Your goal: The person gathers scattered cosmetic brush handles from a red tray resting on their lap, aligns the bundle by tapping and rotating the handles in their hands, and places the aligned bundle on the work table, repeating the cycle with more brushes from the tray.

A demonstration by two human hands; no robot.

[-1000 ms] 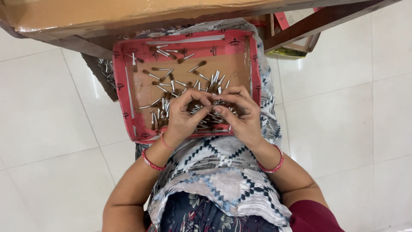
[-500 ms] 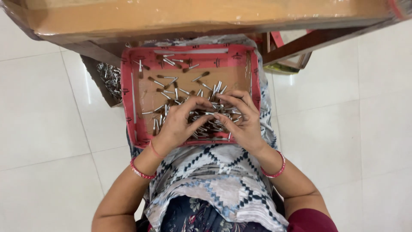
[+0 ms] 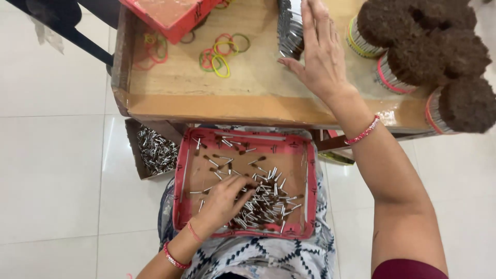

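Note:
A red tray (image 3: 179, 191) rests on my lap, holding several small silver pieces with brown tips (image 3: 271, 199). My left hand (image 3: 221, 200) lies in the tray on the pile with its fingers bent over the pieces; whether it grips any is unclear. My right hand (image 3: 320, 57) is stretched up over the wooden table (image 3: 206, 106), flat with fingers straight. Its fingers touch a packed stack of silver pieces (image 3: 290, 26) at the table's far side.
Coloured rubber bands (image 3: 219, 57) lie loose on the table beside a red box (image 3: 170, 15). Round bundles with brown tops (image 3: 429, 36) stand at the right. A small cardboard box of silver pieces (image 3: 155, 152) sits under the table's edge. White floor tiles (image 3: 57, 170) surround me.
My right hand left the tray and reached up to the stack on the table. The view tilted up, showing the tabletop. My left hand stayed on the pile.

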